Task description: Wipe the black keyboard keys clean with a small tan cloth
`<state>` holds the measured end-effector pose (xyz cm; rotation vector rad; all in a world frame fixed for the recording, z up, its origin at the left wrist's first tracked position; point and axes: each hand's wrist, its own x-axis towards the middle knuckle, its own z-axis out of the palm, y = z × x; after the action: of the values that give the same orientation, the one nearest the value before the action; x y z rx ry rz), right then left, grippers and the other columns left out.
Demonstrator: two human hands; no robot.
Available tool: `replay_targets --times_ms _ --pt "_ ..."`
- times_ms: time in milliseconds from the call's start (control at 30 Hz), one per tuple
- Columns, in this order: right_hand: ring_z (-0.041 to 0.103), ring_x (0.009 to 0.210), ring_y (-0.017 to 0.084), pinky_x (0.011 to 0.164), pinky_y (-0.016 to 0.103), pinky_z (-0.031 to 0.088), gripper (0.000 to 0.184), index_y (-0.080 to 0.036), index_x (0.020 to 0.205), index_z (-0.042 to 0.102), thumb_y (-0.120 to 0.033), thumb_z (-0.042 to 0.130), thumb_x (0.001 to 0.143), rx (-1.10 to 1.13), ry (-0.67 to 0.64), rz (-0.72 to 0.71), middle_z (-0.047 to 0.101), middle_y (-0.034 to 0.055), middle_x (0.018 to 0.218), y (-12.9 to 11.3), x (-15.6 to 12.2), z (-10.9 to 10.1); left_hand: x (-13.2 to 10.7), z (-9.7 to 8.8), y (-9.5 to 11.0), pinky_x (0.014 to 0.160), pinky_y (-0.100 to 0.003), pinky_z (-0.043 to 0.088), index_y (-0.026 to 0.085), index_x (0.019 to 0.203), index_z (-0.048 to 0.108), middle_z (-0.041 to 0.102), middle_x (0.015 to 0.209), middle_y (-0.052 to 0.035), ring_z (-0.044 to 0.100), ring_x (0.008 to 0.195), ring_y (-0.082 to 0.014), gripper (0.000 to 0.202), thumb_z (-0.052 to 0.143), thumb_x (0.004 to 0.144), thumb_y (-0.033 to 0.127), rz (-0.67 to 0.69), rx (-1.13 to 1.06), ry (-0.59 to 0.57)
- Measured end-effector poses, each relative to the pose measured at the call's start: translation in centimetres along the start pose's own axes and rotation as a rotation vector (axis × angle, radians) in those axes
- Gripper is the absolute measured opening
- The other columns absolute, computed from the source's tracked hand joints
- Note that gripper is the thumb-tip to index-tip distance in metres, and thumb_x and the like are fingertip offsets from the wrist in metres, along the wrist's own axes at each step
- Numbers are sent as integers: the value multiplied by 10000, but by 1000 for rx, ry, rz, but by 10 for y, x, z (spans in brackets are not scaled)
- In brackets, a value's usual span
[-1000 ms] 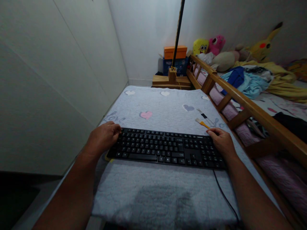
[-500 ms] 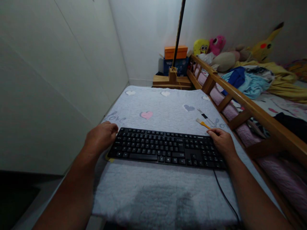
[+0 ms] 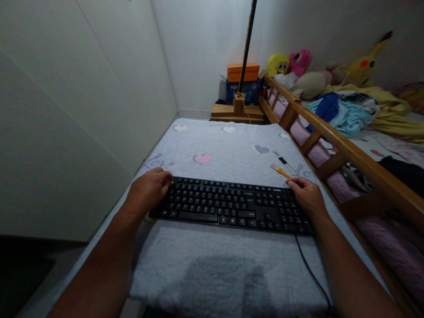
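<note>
A black keyboard lies across the cloth-covered table, its cable running off toward me at the right. My left hand covers the keyboard's upper left corner, fingers closed in a pinch; a tiny orange spot shows at the fingertips, too small to name. At the opposite end, my right hand is closed about the keyboard's upper right corner. Just beyond its fingertips lies a brush with a yellow handle, the handle's end meeting the fingers. A thin tool with a black grip rests behind the brush.
Something yellow peeks out under the keyboard's left front corner. The table's grey cloth is patterned with hearts. A wooden bed rail borders the right side, and a pale panel stands on the left. Boxes and a pole are behind.
My left hand has shifted right, from beside the keyboard's left end to over its upper left corner. My right hand, the keyboard and the brush have stayed in place.
</note>
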<state>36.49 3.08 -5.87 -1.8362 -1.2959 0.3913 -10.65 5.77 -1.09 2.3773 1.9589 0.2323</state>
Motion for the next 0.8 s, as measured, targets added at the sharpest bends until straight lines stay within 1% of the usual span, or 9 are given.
replay_targets --times_ms 133,233,400,500,567,667,733,800 --pt "655 780 254 782 362 472 327 -191 750 741 -490 624 690 -8 -3 -5 741 59 779 1 1 0 -2 -2 3 674 -291 449 218 927 723 696 1001 -59 651 854 -207 294 447 888 308 -24 57 8" --pt "654 762 248 764 355 476 307 -197 736 739 -476 619 691 -9 1 -32 741 54 761 2 1 0 -2 -3 1 628 -287 431 228 893 730 698 958 -56 644 806 -202 285 455 874 298 -41 90 9" --pt "654 753 246 742 349 479 309 -198 735 740 -485 632 691 -8 2 -35 742 51 758 2 1 0 -3 -5 -5 614 -292 434 232 885 738 704 962 -61 642 804 -209 267 480 856 295 -86 91 20" --pt "657 774 255 761 357 480 304 -201 726 736 -483 630 685 -12 6 -20 742 55 765 1 0 -1 -4 -6 -2 619 -296 436 226 893 731 700 975 -66 640 827 -217 269 472 872 297 -95 105 60" --pt "659 789 261 777 363 478 310 -198 733 737 -484 630 679 -18 4 -6 742 61 775 -1 0 -1 -5 -6 5 657 -295 452 220 895 720 693 990 -67 640 860 -216 269 465 890 305 -61 72 100" --pt "657 797 264 786 367 475 330 -192 748 741 -493 627 676 -26 -2 7 739 66 786 -3 0 -1 -4 -2 19 746 -297 481 213 895 708 685 975 -64 639 887 -208 273 458 913 319 60 -53 127" --pt "655 797 264 787 367 474 334 -191 750 740 -496 625 678 -24 -3 7 737 66 787 -3 0 -1 -4 2 27 778 -303 491 209 894 705 682 958 -63 638 874 -201 274 454 920 314 153 -136 104" --pt "653 789 261 787 366 474 330 -192 747 735 -496 627 677 -14 -3 6 734 64 782 -3 0 0 -3 5 32 764 -301 494 208 887 704 680 952 -62 635 855 -196 276 447 923 304 214 -174 68"
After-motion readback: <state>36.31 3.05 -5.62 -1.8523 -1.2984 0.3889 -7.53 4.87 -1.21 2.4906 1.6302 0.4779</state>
